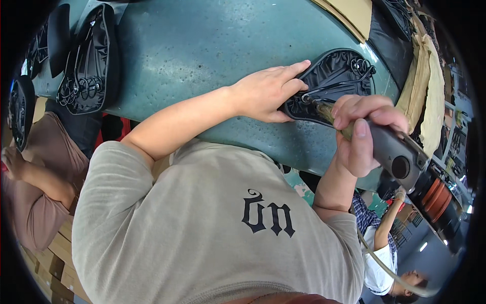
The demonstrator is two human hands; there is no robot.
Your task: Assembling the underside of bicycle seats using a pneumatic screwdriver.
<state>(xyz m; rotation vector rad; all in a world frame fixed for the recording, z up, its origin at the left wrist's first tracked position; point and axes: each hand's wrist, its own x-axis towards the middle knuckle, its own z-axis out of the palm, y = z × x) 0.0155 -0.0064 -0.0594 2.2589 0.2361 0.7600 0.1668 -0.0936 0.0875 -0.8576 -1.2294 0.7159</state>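
A black bicycle saddle [331, 83] lies upside down on the green table, its metal rails and coil springs [362, 66] facing up. My left hand [271, 91] grips its narrow end, thumb on the near side and fingers spread along the far side. Closed around a dark power screwdriver [392, 152] is my right hand [364, 126]. The driver tilts, with its tip at the rails near the saddle's narrow end, close to my left fingertips. My right fingers cover part of the tool's front.
More upturned saddles [91, 61] stand at the table's [192, 40] left end. Cardboard [349, 15] lies at the far right edge, beside torn brown paper [425, 86]. A thin hose [387, 268] hangs at lower right. One person [45, 177] is at left, another [379, 243] at right.
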